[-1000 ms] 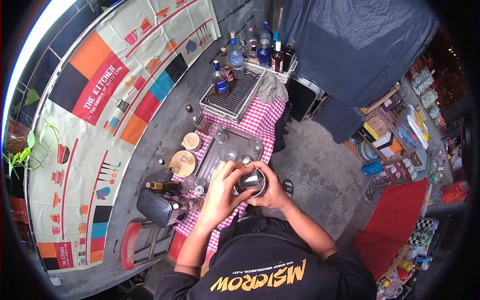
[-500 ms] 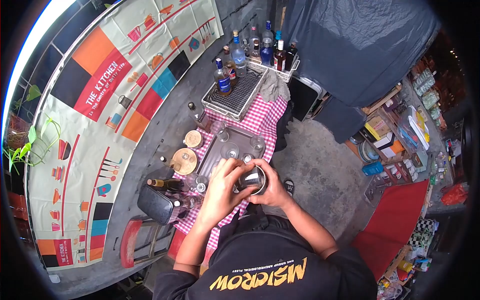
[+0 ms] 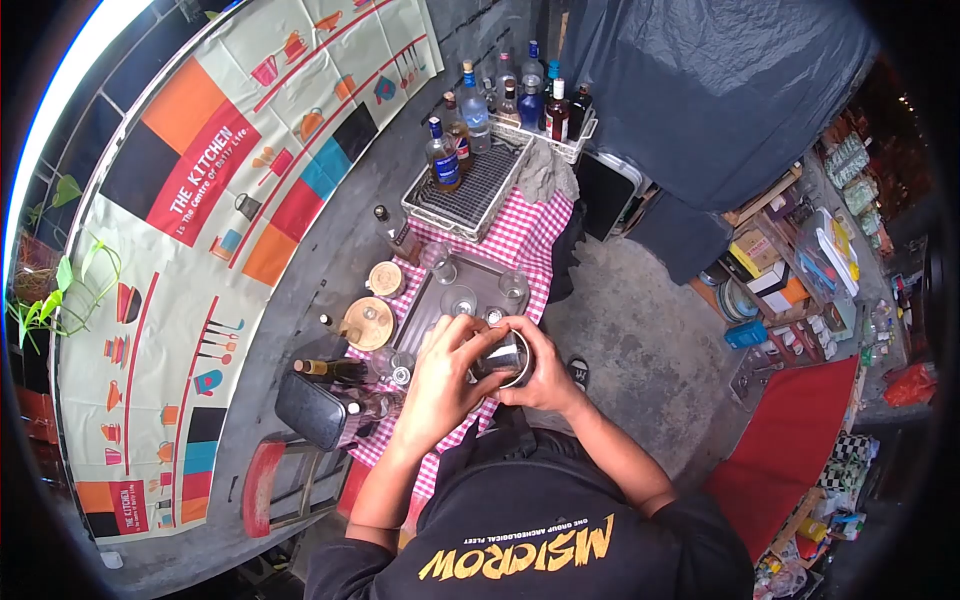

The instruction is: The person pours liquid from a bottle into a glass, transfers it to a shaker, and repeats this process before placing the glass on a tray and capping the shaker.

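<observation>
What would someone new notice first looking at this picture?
Probably the two hands at the centre: the left hand and right hand wrapped around a glass over the red checked tablecloth. Next, the bright kitchen poster on the left wall, and the cluster of bottles at the table's far end.

Metal cup (image 3: 507,358): shiny, round-rimmed, tilted with open mouth toward camera, held above checkered bench edge, just below grey tray of glasses.
</observation>
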